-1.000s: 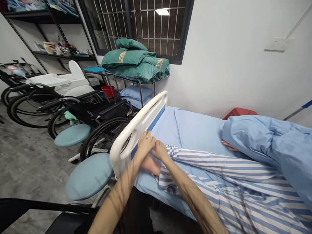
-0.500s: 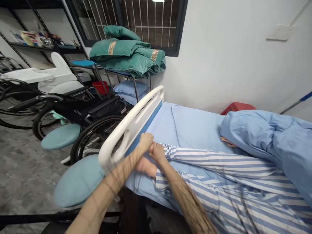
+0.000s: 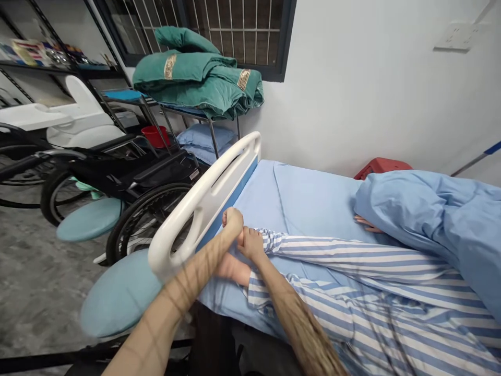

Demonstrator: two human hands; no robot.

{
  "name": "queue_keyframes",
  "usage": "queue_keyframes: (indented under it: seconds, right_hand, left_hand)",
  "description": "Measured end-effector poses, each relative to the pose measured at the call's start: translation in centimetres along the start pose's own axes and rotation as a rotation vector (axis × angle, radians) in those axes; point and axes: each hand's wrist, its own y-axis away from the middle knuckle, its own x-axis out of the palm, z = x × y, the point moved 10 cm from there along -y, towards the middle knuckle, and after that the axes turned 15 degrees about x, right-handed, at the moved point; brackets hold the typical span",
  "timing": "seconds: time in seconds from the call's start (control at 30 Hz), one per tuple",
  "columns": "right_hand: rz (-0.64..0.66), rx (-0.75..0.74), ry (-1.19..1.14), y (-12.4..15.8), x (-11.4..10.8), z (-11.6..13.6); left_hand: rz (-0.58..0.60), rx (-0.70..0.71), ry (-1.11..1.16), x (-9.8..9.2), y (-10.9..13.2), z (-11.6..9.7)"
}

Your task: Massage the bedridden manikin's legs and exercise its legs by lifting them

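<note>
My left hand [image 3: 234, 222] and my right hand [image 3: 250, 244] are closed close together around what looks like the foot at the end of a striped trouser leg [image 3: 352, 256], mostly hidden by my fingers. A person lies on the bed in blue-and-white striped pyjamas. Their other bare foot [image 3: 234, 270] rests just below my hands on the blue bed sheet [image 3: 313, 196]. My left forearm passes over the white bed end rail [image 3: 203, 203]. A blue quilt [image 3: 430, 219] covers the person's upper part, with a few fingers [image 3: 366, 223] showing at its edge.
Left of the bed stand a black wheelchair [image 3: 133, 175] and a round teal seat pad [image 3: 117, 295]. A metal trolley holds green quilts [image 3: 195, 78] and blue pillows. A red stool [image 3: 381, 167] stands behind the bed, against the white wall.
The whole scene has slid left and up in view as my head turned. My hands stay closed at the same place on the foot, and the lying person has not visibly moved.
</note>
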Motion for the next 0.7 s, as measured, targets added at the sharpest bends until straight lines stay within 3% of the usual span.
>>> queue_keyframes:
  seconds: [0.1,0.2,0.3,0.43,0.5,0.57,0.63,0.7]
  right_hand:
    - [-0.004,-0.001,0.003,0.0,0.0,0.0]
    - [-0.002,0.004,0.012,-0.1,-0.1,0.0]
    - [0.012,0.033,0.015,0.2,-0.5,0.1]
    - [-0.064,0.093,-0.021,2.6,-2.3,-0.2]
    - [-0.18,0.067,-0.083,4.8,-3.6,-0.3]
    - [-0.252,-0.006,-0.14,7.3,-4.2,-0.1]
    - [-0.212,-0.095,-0.147,9.3,-3.3,0.4]
    - [-0.068,-0.136,-0.088,10.3,-1.1,0.9]
  left_hand:
    - [-0.054,0.057,0.021,-0.3,-0.4,-0.2]
    - [-0.159,0.094,0.031,-1.3,1.2,-0.4]
    - [-0.295,0.081,0.03,-2.1,4.9,-0.4]
    - [-0.497,0.017,-0.018,-1.5,12.2,0.1]
    - [-0.47,0.003,-0.043,0.0,14.8,0.3]
    - [-0.382,0.011,-0.037,1.6,15.7,0.5]
    - [-0.299,0.034,-0.039,2.5,15.3,0.6]
    - [-0.244,0.066,-0.051,2.7,14.0,0.3]
